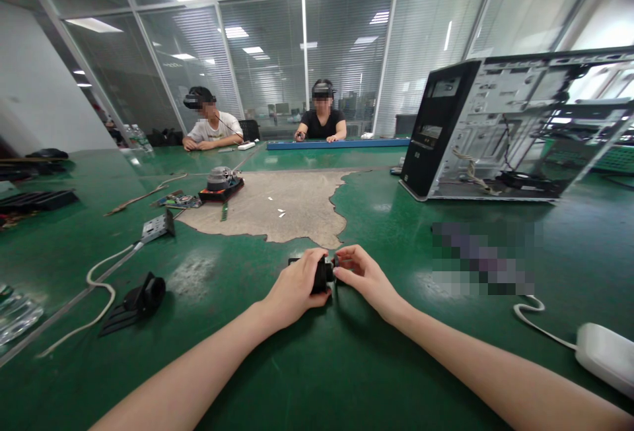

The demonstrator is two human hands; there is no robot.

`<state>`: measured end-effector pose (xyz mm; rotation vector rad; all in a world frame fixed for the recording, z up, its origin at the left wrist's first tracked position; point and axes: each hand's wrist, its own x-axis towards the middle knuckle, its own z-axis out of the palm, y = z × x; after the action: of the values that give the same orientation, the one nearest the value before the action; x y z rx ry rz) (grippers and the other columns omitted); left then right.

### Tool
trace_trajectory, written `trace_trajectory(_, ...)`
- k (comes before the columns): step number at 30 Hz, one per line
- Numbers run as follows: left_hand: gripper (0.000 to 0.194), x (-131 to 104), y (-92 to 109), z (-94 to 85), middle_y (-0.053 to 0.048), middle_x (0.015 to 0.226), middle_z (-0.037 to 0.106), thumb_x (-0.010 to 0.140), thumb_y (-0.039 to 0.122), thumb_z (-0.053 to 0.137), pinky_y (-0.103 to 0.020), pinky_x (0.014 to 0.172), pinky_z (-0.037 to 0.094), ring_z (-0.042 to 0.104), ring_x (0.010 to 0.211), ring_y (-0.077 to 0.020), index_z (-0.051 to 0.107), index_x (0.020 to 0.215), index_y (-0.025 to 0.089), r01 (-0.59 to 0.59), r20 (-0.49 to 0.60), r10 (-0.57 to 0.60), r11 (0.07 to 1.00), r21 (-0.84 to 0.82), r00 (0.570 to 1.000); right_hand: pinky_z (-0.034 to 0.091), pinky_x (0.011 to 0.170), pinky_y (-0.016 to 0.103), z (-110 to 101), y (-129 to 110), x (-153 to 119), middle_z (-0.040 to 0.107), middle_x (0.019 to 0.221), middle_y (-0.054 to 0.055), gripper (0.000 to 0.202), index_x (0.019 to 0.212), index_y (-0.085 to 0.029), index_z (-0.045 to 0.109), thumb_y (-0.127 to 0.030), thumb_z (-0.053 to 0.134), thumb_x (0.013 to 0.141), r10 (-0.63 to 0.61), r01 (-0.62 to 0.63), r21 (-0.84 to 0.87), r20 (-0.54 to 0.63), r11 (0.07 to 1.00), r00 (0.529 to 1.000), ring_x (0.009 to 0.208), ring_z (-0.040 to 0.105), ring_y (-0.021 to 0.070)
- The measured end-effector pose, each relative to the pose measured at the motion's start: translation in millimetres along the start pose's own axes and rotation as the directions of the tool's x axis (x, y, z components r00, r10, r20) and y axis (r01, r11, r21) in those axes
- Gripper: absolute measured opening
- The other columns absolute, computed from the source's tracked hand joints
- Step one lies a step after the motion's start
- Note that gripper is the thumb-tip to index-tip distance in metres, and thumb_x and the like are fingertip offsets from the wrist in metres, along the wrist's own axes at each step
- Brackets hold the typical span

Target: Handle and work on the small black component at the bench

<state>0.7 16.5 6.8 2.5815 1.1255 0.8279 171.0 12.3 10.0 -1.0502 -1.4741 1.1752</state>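
Observation:
My left hand (300,280) is wrapped round a small black camera-like device (321,275) just above the green table, with a short round barrel on its right side. Fingers and palm cover much of its body. Close on the right, my right hand (363,276) pinches a thin dark round part (336,263) with thumb and fingertips, at the end of the barrel. Whether that part touches the barrel, I cannot tell.
An open computer case (438,131) stands at the right, near a white power adapter (605,356). A black plastic piece (143,299) and a white cable (94,279) lie left. Beyond the bare patch (267,206), a heatsink fan (221,183) sits; two people sit at the far edge.

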Motion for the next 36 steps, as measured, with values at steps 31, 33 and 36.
trace_trajectory(31, 0.061, -2.6, 1.4, 0.3, -0.011, 0.120, 0.039, 0.071, 0.022, 0.057, -0.039, 0.085, 0.042, 0.045, 0.105, -0.0236, 0.022, 0.121, 0.020, -0.051, 0.017, 0.050, 0.998, 0.042, 0.999, 0.045, 0.071, 0.028, -2.6, 8.6, 8.8, 0.056, 0.079, 0.000, 0.019, 0.081, -0.018, 0.052, -0.032, 0.060, 0.071, -0.038, 0.037, 0.008, 0.205, 0.999, 0.978, 0.074, 0.057, 0.0130)
trace_trajectory(33, 0.060, -2.2, 2.1, 0.0, -0.011, 0.119, 0.040, 0.071, 0.022, 0.057, -0.039, 0.085, 0.042, 0.046, 0.104, -0.0232, 0.023, 0.120, 0.020, -0.056, 0.012, 0.055, 0.998, 0.037, 0.998, 0.045, 0.071, 0.027, -3.3, 9.0, 9.1, 0.055, 0.079, -0.001, 0.018, 0.080, -0.018, 0.051, -0.030, 0.061, 0.070, -0.052, 0.047, 0.029, 0.215, 0.998, 0.975, 0.074, 0.056, 0.0121)
trace_trajectory(36, 0.059, -1.6, 3.4, -0.9, -0.010, 0.117, 0.041, 0.071, 0.022, 0.058, -0.039, 0.083, 0.043, 0.048, 0.101, -0.0228, 0.024, 0.119, 0.020, -0.042, 0.016, 0.042, 0.999, 0.025, 0.999, 0.044, 0.073, 0.028, -5.3, 9.3, 7.5, 0.054, 0.084, -0.001, 0.023, 0.083, -0.019, 0.050, -0.025, 0.064, 0.067, -0.066, 0.055, 0.049, 0.247, 0.997, 0.967, 0.080, 0.055, 0.0131)
